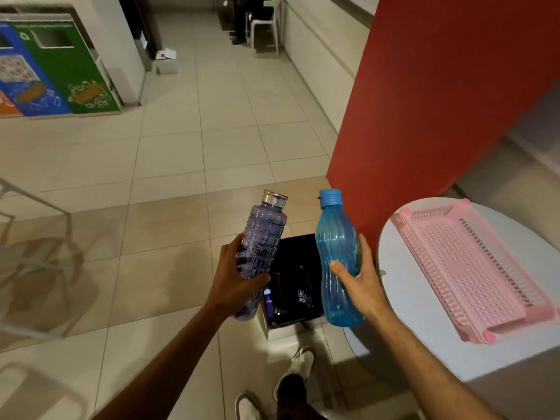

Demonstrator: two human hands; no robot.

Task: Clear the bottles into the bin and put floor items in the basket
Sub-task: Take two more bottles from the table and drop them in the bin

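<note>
My left hand point(235, 280) grips a purple ribbed bottle point(260, 234) with a silver cap, held upright and tilted a little. My right hand point(362, 283) holds a blue bottle point(335, 247) with a blue cap, also upright. Both bottles hang above a black bin point(298, 250) that stands on the floor between my hands. Inside the bin lie a dark bottle point(303, 295) and a small purple bottle point(268, 300). A pink perforated basket point(466, 268) rests empty on a round white table point(403, 310) at my right.
A red pillar point(424, 101) rises right behind the bin. Green and blue recycling bins point(60, 74) stand at the far left. A white chair frame point(33, 237) is at my left. A seated person and a white chair point(266, 22) are far down the corridor. A small white box point(166, 63) lies on the floor.
</note>
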